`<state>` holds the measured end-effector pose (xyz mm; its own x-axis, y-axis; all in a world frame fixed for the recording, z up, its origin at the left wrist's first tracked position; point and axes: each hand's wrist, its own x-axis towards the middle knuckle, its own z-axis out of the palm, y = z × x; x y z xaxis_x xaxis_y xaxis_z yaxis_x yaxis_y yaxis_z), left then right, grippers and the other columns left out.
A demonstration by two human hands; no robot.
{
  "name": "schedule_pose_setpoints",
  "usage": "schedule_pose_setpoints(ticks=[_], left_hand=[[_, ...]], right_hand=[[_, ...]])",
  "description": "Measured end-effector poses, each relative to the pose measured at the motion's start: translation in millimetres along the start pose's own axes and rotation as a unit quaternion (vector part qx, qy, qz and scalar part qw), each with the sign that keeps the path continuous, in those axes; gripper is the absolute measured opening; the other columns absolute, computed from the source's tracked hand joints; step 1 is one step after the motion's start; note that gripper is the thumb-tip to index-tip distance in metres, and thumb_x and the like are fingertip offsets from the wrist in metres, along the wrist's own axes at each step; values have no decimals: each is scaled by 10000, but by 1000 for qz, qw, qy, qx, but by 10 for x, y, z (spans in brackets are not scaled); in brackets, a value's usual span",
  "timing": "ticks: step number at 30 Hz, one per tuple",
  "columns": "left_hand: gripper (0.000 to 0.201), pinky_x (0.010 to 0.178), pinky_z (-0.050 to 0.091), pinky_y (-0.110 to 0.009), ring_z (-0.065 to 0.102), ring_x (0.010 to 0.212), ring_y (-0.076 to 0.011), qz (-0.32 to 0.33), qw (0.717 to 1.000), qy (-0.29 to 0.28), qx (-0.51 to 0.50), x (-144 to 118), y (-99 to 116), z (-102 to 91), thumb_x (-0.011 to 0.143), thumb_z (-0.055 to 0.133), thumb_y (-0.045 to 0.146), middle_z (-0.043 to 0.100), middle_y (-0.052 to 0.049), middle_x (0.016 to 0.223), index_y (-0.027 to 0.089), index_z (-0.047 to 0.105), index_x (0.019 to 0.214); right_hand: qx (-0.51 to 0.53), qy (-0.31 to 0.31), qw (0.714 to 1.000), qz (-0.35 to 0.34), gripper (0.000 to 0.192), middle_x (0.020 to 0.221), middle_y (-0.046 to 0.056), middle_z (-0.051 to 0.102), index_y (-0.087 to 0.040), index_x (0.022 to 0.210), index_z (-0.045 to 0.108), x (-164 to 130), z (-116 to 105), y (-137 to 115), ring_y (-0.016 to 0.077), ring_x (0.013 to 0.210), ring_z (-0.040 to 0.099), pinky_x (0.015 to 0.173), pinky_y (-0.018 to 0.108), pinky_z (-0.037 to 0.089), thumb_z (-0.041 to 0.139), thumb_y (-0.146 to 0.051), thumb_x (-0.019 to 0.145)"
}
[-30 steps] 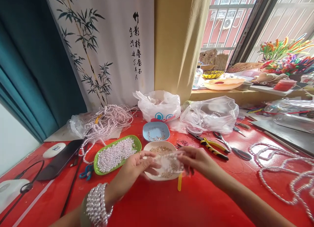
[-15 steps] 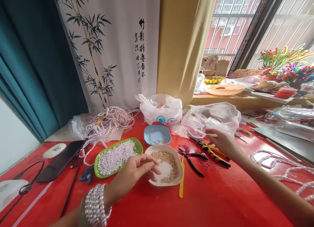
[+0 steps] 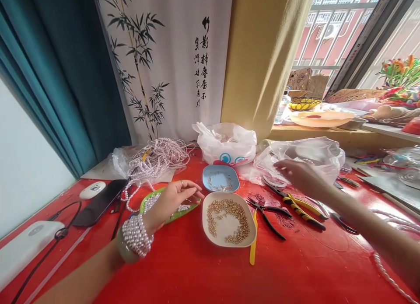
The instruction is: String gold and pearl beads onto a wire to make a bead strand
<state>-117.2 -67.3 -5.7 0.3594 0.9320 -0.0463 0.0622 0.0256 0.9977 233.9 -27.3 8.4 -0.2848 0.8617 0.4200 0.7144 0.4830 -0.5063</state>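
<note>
My left hand (image 3: 172,199) hovers over the green dish of white pearls (image 3: 147,204), fingers loosely apart and holding nothing; a pearl bracelet (image 3: 136,234) wraps its wrist. My right hand (image 3: 297,175) reaches toward the clear plastic bag (image 3: 315,153) and the spools beside it, fingers spread; I cannot tell whether it touches anything. Between the hands sits a cream dish of small gold beads (image 3: 229,218), with a blue dish (image 3: 220,178) behind it.
Black pliers (image 3: 267,212), yellow-handled pliers (image 3: 303,205) and a yellow strip (image 3: 253,238) lie on the red table (image 3: 197,273). Pearl strands (image 3: 157,157), a white bag (image 3: 226,144), a phone (image 3: 100,202) and cables lie at left. A cluttered windowsill runs along the right.
The small clear bag held over the cream dish is gone from my hands. My right hand moved away to the plastic bag; my left hand shifted left over the green dish.
</note>
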Motion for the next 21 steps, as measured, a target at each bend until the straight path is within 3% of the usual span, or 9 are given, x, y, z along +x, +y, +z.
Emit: schedule_pose_setpoints(ticks=[4,7,11,15,18,21], left_hand=[[228,789,437,-345,588,823,-178,7,1000,-3,12,16,-32,-49,766,496,317,644,-85,879,125,563,869],[221,787,439,-354,590,802,-180,2,1000,-4,21,6,-38,-27,765,494,314,646,-86,853,123,565,851],[206,778,442,-358,590,772,-175,-1,999,-12,41,17,-38,25,758,498,306,648,-80,838,129,569,839],[206,774,439,-351,581,774,-175,18,997,-29,72,88,-12,136,765,486,298,643,-75,836,131,585,832],[225,808,416,-357,551,875,-195,80,987,-30,138,196,73,323,752,508,294,620,-77,948,162,591,914],[390,861,383,-360,441,1069,-216,167,974,-36,146,365,197,589,727,553,290,469,-76,1221,223,504,1109]], right_hand=[[-143,-70,987,-23,295,1048,107,591,-188,990,596,102,565,-38,265,956,519,756,368,388,465,-118,735],[-209,-110,971,-23,277,940,127,627,-160,926,625,202,705,7,257,928,536,758,359,391,495,-76,696],[-244,-152,958,-19,195,741,88,658,-177,740,666,279,544,36,210,760,595,662,297,417,482,-112,730],[-231,-164,959,-25,242,803,52,676,-192,788,670,292,235,-95,169,716,601,646,265,428,429,-181,786],[-202,-148,968,-17,275,807,28,682,-192,866,654,274,30,-314,134,671,601,617,235,443,386,-234,818],[-113,-113,987,0,246,741,13,678,-190,838,659,229,-80,-571,123,590,579,556,238,436,443,-300,797]])
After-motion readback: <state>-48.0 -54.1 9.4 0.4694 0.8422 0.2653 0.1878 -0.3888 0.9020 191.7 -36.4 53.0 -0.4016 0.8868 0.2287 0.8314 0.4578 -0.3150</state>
